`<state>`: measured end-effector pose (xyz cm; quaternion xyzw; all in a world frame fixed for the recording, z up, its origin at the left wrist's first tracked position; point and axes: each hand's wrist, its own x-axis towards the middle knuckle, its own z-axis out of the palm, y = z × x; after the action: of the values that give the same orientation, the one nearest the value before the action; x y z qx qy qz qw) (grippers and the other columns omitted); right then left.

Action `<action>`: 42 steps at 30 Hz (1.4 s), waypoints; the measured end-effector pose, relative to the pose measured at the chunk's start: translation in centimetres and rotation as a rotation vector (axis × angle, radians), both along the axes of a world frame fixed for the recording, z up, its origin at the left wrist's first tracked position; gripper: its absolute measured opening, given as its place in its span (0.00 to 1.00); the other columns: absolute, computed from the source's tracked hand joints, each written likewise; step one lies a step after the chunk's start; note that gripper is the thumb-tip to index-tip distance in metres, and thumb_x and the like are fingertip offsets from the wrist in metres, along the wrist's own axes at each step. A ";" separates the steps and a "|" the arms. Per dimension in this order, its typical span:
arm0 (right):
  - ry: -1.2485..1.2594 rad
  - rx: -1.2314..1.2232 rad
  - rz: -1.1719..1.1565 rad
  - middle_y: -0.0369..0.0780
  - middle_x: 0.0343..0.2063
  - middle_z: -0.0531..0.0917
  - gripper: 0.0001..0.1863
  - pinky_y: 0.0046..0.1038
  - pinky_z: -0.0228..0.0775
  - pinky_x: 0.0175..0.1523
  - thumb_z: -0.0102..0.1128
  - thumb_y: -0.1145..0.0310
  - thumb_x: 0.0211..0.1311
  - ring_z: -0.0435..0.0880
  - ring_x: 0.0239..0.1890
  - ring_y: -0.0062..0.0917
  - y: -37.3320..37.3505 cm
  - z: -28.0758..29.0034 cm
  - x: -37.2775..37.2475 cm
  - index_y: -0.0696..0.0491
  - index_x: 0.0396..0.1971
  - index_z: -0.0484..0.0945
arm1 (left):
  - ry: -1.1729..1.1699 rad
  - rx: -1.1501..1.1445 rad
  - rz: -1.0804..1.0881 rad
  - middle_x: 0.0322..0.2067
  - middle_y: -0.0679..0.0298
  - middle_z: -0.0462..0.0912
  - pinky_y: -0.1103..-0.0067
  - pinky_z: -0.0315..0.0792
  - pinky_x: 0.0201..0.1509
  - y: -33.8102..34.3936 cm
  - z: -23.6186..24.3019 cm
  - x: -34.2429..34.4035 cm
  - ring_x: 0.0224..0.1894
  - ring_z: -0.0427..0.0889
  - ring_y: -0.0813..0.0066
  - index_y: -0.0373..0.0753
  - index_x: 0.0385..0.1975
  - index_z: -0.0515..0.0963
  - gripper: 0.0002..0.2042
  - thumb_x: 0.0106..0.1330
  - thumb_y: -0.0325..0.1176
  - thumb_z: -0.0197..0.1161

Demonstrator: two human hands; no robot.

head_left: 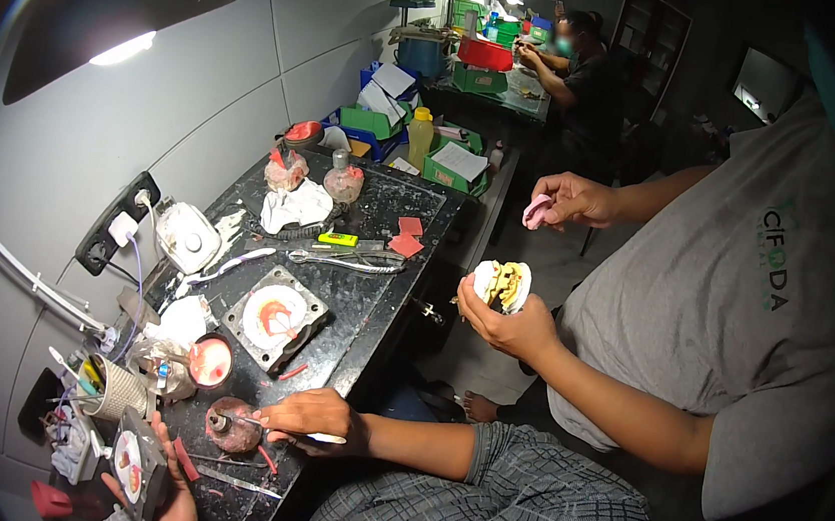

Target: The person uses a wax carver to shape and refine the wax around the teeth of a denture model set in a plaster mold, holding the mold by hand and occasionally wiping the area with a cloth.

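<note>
My left hand (175,498) holds a dark metal flask half (144,490) tilted, its white plaster fill showing red and pink patches. My right hand (317,417) is closed on a slim tool with a pale handle (325,438), its metal end at the top of a pink-smeared spirit burner (226,428). Between my hands, thin metal tools (245,487) and pieces of red wax (185,459) lie on the black bench (352,315). Farther back rests a second flask half (274,319) with red on its white plaster.
A person in grey (676,285) stands close at right, holding a dental cast (500,287) and something pink (538,210). Another person (593,107) works beyond. A pen cup (119,388), cream bowl (210,361), pliers (342,258) and jars (342,183) crowd the bench under a lamp (121,46).
</note>
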<state>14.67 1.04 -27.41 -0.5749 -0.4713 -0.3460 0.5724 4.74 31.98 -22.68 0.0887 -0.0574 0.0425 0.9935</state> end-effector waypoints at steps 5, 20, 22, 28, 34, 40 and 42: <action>0.002 0.008 -0.004 0.44 0.43 0.90 0.15 0.34 0.84 0.40 0.75 0.75 0.62 0.91 0.37 0.37 0.1 0.2 -0.1 0.60 0.48 0.84 | 0.025 0.007 0.002 0.83 0.41 0.36 0.46 0.53 0.83 0.1 0.1 -0.1 0.83 0.45 0.39 0.44 0.84 0.39 0.47 0.76 0.54 0.60; -0.034 -0.059 -0.081 0.44 0.42 0.92 0.13 0.33 0.86 0.39 0.75 0.72 0.65 0.94 0.38 0.34 0.1 0.0 0.1 0.58 0.47 0.85 | 0.055 -0.037 -0.104 0.82 0.36 0.37 0.48 0.56 0.82 0.1 0.3 -1.1 0.80 0.50 0.29 0.38 0.83 0.38 0.51 0.75 0.61 0.59; -0.031 -0.009 -0.051 0.46 0.41 0.92 0.11 0.32 0.88 0.40 0.74 0.72 0.66 0.94 0.37 0.34 0.2 0.6 0.2 0.59 0.45 0.86 | -0.032 0.085 -0.121 0.81 0.34 0.38 0.45 0.68 0.75 0.0 0.2 -0.6 0.77 0.56 0.24 0.36 0.82 0.45 0.51 0.73 0.65 0.59; -0.007 -0.099 -0.069 0.47 0.39 0.93 0.11 0.30 0.86 0.39 0.74 0.72 0.66 0.94 0.37 0.34 -1.0 0.8 0.0 0.59 0.45 0.84 | -0.053 0.027 -0.159 0.79 0.28 0.42 0.41 0.81 0.58 -2.1 1.2 0.0 0.67 0.67 0.16 0.39 0.80 0.56 0.50 0.70 0.75 0.49; -0.037 -0.119 -0.080 0.47 0.39 0.93 0.10 0.28 0.85 0.36 0.73 0.71 0.68 0.94 0.35 0.32 -0.8 1.6 -0.4 0.58 0.45 0.84 | 0.010 0.048 -0.085 0.79 0.28 0.44 0.37 0.78 0.59 -2.5 1.8 -0.6 0.71 0.62 0.13 0.39 0.81 0.55 0.50 0.70 0.74 0.51; -0.053 -0.122 -0.096 0.46 0.39 0.93 0.10 0.27 0.84 0.35 0.73 0.69 0.69 0.93 0.33 0.32 -0.9 1.9 -0.4 0.57 0.44 0.83 | -0.005 0.264 0.069 0.77 0.26 0.48 0.29 0.61 0.70 -3.9 2.4 -0.3 0.76 0.53 0.17 0.37 0.80 0.55 0.48 0.71 0.68 0.58; -0.045 -0.113 -0.093 0.46 0.38 0.93 0.10 0.27 0.84 0.35 0.73 0.70 0.69 0.93 0.32 0.32 -0.7 2.0 -0.5 0.57 0.44 0.83 | -0.028 0.362 0.063 0.77 0.24 0.47 0.30 0.59 0.72 -3.7 2.3 -0.4 0.76 0.53 0.18 0.37 0.80 0.55 0.50 0.69 0.67 0.61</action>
<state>14.15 0.35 -25.45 -0.6198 -0.4754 -0.3578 0.5117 4.34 28.26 -20.37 0.2670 -0.0753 0.0636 0.9586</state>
